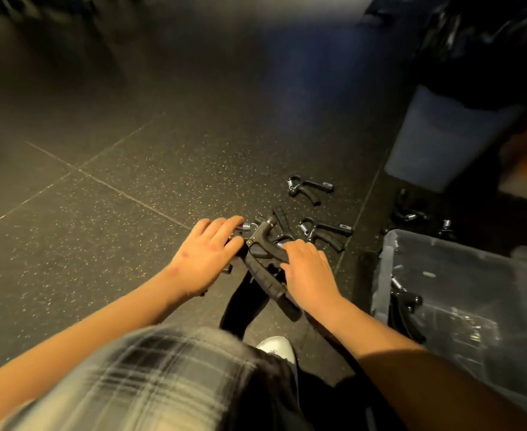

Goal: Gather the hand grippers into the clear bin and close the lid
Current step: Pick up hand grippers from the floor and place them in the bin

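Note:
A pile of black hand grippers (pixel 263 255) with metal springs lies on the dark floor in front of me. My left hand (pixel 208 255) presses on the pile's left side with fingers laid over a spring. My right hand (pixel 307 270) lies on the pile's right side, fingers over the handles. Two more hand grippers lie loose beyond the pile, one (pixel 310 189) farther off and one (pixel 326 233) nearer. Others (pixel 410 213) lie in shadow to the right. The clear bin (pixel 386 269) stands open at the right, holding a few grippers (pixel 406 303).
A pale blue container (pixel 436 141) stands at the back right under black bags. My plaid skirt, dark leg and a white shoe (pixel 276 348) fill the foreground. Speckled dark floor tiles stretch to the left and ahead.

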